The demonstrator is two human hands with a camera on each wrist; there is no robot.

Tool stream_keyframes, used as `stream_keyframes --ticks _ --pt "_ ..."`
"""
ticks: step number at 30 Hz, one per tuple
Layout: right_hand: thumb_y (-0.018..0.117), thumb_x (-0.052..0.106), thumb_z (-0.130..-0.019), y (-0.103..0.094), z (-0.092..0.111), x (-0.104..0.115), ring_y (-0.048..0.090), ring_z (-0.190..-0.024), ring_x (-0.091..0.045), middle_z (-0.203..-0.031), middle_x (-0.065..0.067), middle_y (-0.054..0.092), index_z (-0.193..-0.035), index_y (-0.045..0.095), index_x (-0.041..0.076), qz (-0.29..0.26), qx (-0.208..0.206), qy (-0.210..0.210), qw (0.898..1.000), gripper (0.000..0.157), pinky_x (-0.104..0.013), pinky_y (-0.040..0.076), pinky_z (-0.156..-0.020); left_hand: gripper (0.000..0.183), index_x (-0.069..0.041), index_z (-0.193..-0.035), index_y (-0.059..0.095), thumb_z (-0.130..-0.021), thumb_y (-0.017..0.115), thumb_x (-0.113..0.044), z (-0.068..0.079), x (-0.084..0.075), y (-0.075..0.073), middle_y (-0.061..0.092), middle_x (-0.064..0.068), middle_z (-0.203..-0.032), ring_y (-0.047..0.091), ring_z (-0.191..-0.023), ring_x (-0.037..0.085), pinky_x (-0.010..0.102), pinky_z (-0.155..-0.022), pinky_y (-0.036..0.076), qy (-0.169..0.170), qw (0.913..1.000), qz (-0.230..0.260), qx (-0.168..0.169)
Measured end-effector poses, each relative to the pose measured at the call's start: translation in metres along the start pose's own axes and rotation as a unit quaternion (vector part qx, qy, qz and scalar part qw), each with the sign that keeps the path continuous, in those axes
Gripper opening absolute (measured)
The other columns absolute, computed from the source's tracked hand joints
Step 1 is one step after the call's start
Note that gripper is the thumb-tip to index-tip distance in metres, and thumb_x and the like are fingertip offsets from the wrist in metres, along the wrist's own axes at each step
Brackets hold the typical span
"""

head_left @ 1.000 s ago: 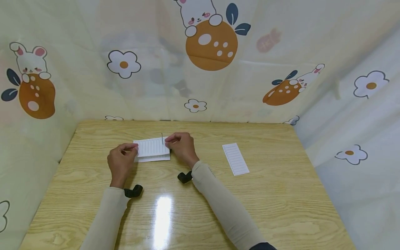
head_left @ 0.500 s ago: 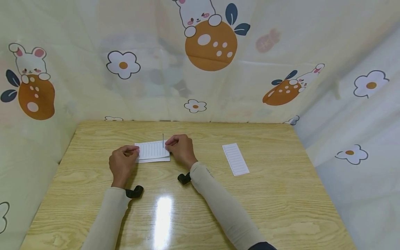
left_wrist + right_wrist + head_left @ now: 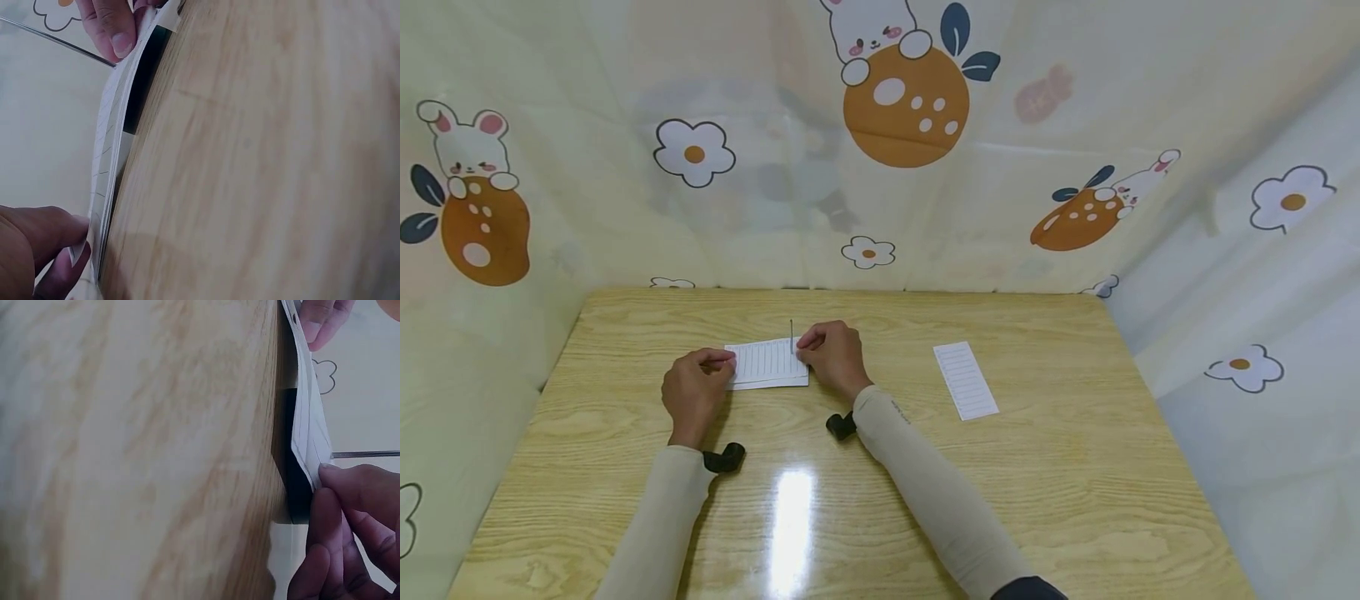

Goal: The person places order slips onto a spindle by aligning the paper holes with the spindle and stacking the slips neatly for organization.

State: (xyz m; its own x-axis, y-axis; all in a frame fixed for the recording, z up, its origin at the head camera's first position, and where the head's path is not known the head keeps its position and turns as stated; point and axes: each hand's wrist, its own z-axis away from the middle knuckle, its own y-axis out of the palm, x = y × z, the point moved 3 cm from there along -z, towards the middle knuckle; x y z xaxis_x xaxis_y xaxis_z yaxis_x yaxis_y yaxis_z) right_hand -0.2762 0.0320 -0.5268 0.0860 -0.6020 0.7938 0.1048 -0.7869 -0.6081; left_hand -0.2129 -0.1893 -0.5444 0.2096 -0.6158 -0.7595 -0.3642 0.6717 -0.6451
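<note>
A thin metal spike (image 3: 792, 335) stands up through a lined white paper slip (image 3: 763, 362) near its right end. More slips (image 3: 790, 382) lie beneath, their front edge showing. In the right wrist view a black base (image 3: 299, 494) sits under the paper. My left hand (image 3: 697, 387) pinches the left end of the top slip between thumb and fingers. At the opposite end, beside the spike, my right hand (image 3: 837, 358) pinches the slip's edge. In the left wrist view the paper bows slightly above the table between both hands.
Another lined slip (image 3: 966, 381) lies flat and slanted on the wooden table (image 3: 1045, 475), to the right of the hands. A patterned curtain (image 3: 760, 217) hangs behind the table's back edge and along its sides.
The top slip has come down the spike, and the gap at its front edge has narrowed. Both hands have shifted slightly with it, mostly in the first half second.
</note>
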Motion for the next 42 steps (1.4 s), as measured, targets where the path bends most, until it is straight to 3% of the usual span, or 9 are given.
stream_keyframes --ticks 17,31,35,42 --pt "0.084 0.018 -0.079 0.000 -0.001 -0.004 0.064 -0.063 -0.006 -0.066 0.011 0.068 -0.072 0.074 0.023 0.006 0.007 0.004 1.000 0.014 -0.023 0.051 -0.064 0.011 -0.014 -0.094 0.079 -0.088 0.073 -0.021 0.002 -0.003 0.001 0.068 0.006 -0.087 0.061 -0.080 0.025 0.032 -0.062 0.036 -0.001 0.9993 -0.036 -0.006" --pt "0.083 0.023 -0.082 -0.003 0.003 -0.008 0.065 -0.066 -0.007 -0.067 0.012 0.068 -0.073 0.074 0.023 -0.004 0.018 0.010 1.000 0.012 -0.024 0.052 -0.066 0.012 -0.012 -0.094 0.079 -0.088 0.070 -0.017 0.006 -0.003 0.002 0.065 0.008 -0.088 0.057 -0.084 0.025 0.033 -0.066 0.034 0.007 0.9997 -0.024 -0.003" --pt "0.083 0.024 -0.081 -0.004 0.007 -0.010 0.066 -0.067 -0.007 -0.069 0.012 0.069 -0.076 0.075 0.022 -0.025 0.023 -0.005 0.999 0.010 -0.025 0.053 -0.066 0.014 -0.010 -0.094 0.079 -0.086 0.068 -0.016 0.009 -0.004 0.002 0.065 0.008 -0.085 0.057 -0.082 0.025 0.034 -0.067 0.035 0.027 0.9994 -0.004 -0.019" --pt "0.083 0.026 -0.081 -0.015 0.018 -0.010 0.065 -0.070 -0.006 -0.076 0.012 0.071 -0.080 0.077 0.022 -0.054 0.000 -0.019 0.998 0.007 -0.025 0.053 -0.067 0.016 -0.008 -0.098 0.077 -0.085 0.071 -0.015 0.015 -0.007 0.002 0.065 0.011 -0.083 0.059 -0.076 0.025 0.033 -0.069 0.039 0.062 0.9929 0.064 -0.079"
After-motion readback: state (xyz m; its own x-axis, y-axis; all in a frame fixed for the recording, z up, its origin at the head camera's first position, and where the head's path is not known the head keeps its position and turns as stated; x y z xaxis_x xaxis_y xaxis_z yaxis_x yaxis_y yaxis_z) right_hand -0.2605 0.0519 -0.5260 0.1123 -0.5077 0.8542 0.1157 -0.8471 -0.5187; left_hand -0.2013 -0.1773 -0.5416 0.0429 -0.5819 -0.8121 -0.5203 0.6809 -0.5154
